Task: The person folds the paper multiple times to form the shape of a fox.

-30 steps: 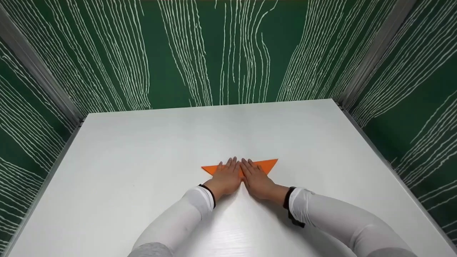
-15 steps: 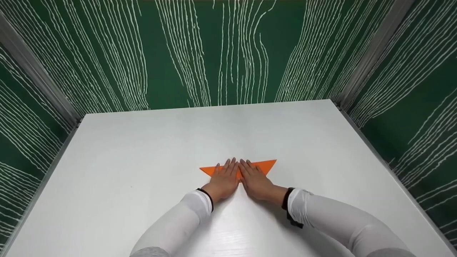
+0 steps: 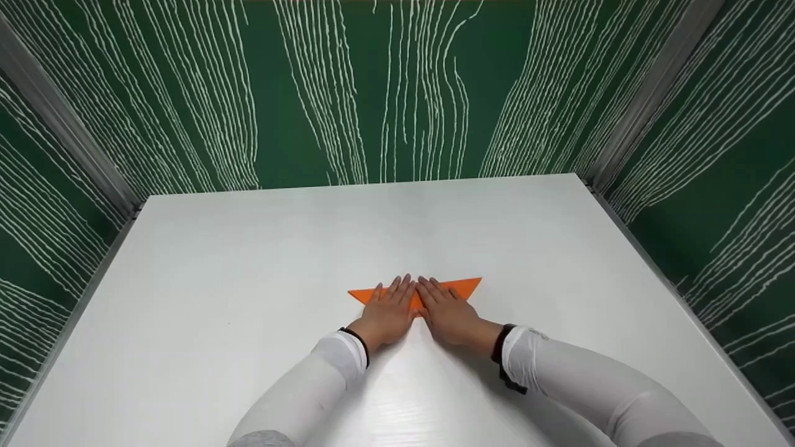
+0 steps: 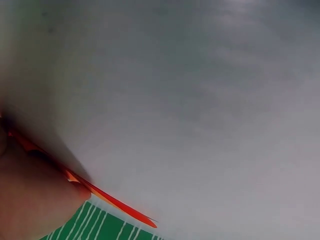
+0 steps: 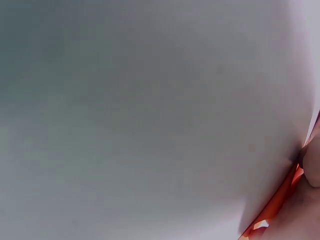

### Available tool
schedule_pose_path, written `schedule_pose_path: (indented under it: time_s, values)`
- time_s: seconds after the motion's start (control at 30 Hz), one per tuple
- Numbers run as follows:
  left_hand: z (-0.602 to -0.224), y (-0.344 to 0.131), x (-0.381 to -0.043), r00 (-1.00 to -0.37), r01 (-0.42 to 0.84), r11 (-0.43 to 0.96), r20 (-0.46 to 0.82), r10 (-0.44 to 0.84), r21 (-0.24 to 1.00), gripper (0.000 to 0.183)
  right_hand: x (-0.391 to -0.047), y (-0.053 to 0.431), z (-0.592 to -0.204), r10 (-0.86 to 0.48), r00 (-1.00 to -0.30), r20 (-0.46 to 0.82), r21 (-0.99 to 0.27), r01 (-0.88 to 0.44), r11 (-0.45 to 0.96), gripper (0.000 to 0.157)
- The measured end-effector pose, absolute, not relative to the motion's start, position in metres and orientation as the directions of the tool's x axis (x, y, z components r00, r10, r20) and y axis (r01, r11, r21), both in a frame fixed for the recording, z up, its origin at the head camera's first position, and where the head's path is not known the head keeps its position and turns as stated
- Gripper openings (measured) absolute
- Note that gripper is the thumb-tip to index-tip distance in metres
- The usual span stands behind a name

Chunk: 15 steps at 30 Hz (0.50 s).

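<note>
A folded piece of orange paper (image 3: 467, 287) lies on the white table, its pointed ends showing to the left and right. My left hand (image 3: 389, 315) rests flat on its left half, fingers straight and aimed away from me. Beside it, the right hand (image 3: 449, 315) presses on the other half, also with straight fingers. The fingertips of both hands come close together near the paper's top edge. In the left wrist view the paper (image 4: 122, 206) appears as a thin layered edge under the hand (image 4: 40, 197). The right wrist view shows an orange strip of paper (image 5: 276, 204) by the hand (image 5: 300, 215). Much of the paper is covered.
The white table (image 3: 248, 261) spreads around the hands on every side. Behind it stands a green wall (image 3: 497, 74) with wavy pale lines, and similar panels flank it. Grey metal posts (image 3: 658, 81) mark the back corners.
Both hands stay on the orange paper in nearly the same pose. Only a very slight shift of the whole view shows.
</note>
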<state>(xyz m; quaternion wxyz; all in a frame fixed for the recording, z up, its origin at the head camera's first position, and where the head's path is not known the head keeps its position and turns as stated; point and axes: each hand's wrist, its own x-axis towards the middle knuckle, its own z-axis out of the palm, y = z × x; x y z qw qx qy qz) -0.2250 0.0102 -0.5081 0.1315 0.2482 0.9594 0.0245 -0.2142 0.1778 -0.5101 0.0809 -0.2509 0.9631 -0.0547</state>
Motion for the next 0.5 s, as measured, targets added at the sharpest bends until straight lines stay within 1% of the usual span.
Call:
schedule_pose_path:
  time_s: [0.2,0.5]
  values:
    - [-0.503,0.007,-0.224,-0.831,0.469,0.877,-0.283,0.479,0.106,0.06,-0.217,0.184,-0.509,-0.487,-0.858,-0.163,-0.155,-0.465,0.872,0.056]
    - [-0.502,-0.004,-0.225,-0.814,0.482,0.869,-0.306,0.493,0.117,0.061,-0.224,0.2,-0.511,-0.55,-0.817,-0.172,-0.258,-0.501,0.826,0.054]
